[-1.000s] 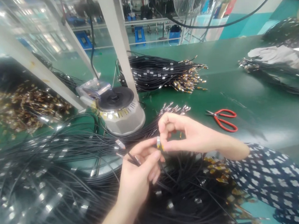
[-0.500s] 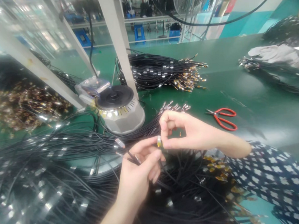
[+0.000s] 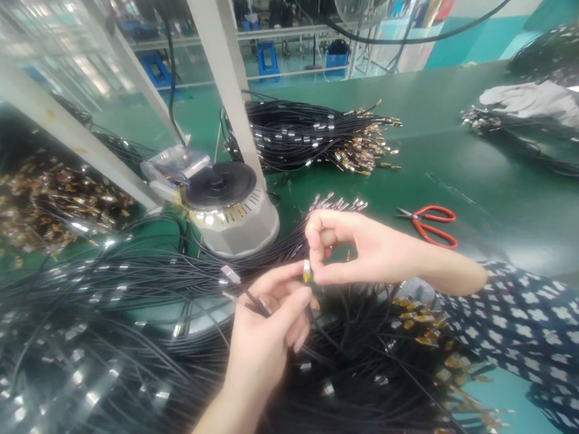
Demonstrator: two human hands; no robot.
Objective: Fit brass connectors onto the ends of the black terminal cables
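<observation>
My left hand (image 3: 268, 329) is closed around a few thin black cables (image 3: 245, 294) whose metal-sleeved ends stick out up and to the left. My right hand (image 3: 357, 248) pinches a small silver-and-gold connector (image 3: 306, 271) between thumb and forefinger, touching my left fingertips. Both hands hover over a big tangle of black cables (image 3: 372, 371) with gold tips lying near me.
A grey round machine with a black disc (image 3: 228, 205) stands just behind my hands under a white post (image 3: 223, 82). Red-handled scissors (image 3: 430, 222) lie to the right on the green table (image 3: 520, 212). Cable bundles (image 3: 313, 138) lie at the back, left and far right.
Both hands hold nearly still; my right fingers have shifted slightly on the connector. The view has tilted down a little.
</observation>
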